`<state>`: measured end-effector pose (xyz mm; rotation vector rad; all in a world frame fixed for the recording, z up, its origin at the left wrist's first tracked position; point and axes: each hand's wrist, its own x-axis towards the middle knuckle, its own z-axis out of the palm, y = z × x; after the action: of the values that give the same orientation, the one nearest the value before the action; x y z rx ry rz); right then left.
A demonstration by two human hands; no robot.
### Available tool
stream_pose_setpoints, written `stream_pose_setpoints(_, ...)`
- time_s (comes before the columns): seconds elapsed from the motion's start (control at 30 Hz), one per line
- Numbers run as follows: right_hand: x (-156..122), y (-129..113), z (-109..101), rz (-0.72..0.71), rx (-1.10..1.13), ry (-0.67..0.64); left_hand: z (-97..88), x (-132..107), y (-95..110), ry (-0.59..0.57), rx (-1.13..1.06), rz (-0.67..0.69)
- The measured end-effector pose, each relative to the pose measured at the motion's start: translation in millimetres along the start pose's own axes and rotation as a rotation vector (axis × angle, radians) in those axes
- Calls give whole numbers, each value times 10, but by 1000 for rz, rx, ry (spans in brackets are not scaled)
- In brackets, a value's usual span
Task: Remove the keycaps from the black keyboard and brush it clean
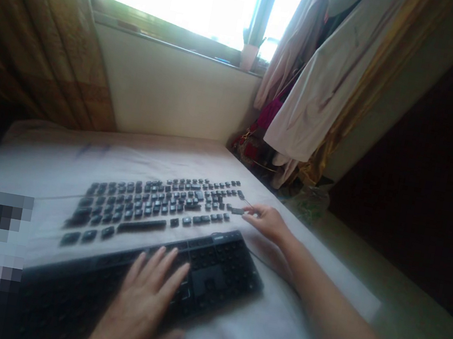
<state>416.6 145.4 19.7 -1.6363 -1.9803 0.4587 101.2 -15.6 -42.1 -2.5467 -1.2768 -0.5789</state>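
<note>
Dozens of loose black plastic keycaps (151, 203) lie in tidy rows on the white cloth-covered surface (57, 164), spread from the left in the pattern of a keyboard, with the long black space bar (141, 226) in front of them. Just nearer the camera sits the flat black keyboard base (217, 275). The left hand (144, 300) rests palm-down on it, fingers straight and slightly spread, steadying it. Further right, the right hand (269, 223) reaches to the end of the rows, its thumb and forefinger apparently pinching a small dark keycap (237, 211) that sits at the right edge of the layout, close to its neighbours. The picture is blurred there, so the grip is not certain. A light fingertip hold from above, with the other fingers kept lifted, would likely keep the adjacent caps from being nudged out of line. Pale hanging clothes (330, 94) fill the far right corner.
</note>
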Motion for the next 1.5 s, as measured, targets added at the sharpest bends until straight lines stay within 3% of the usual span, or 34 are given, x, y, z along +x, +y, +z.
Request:
stream_pose_setpoints(0.17, 119, 166, 136, 82, -51, -61, 36, -63, -18, -80, 26, -8)
stream_pose_setpoints(0.5, 132, 250, 167, 109, -106, -251, 31, -42, -40, -66, 69, 30)
stream_pose_setpoints(0.67, 143, 254, 165, 119, -64, -232, 27, -43, -30, -36, 75, 24)
stream_pose_setpoints(0.8, 104, 230, 99, 135, 56, -136, 27, -19, -6, 20, 97, 25)
stream_pose_setpoints(0.97, -187, 89, -27, 114, 336, 61, 46, 5, 24, 72, 144, 39)
stream_pose_setpoints(1.13, -626, -67, -71, 92, 506, 149, 99, -18, 17, 35, 91, -12)
stream_pose_setpoints(1.3, -888, -95, 3, 82, 550, 67, 114, -39, -5, 14, 78, -10)
stream_pose_setpoints(1.5, -1021, -95, -67, 3, 537, -195, 82, -9, -6, 3, 80, -9)
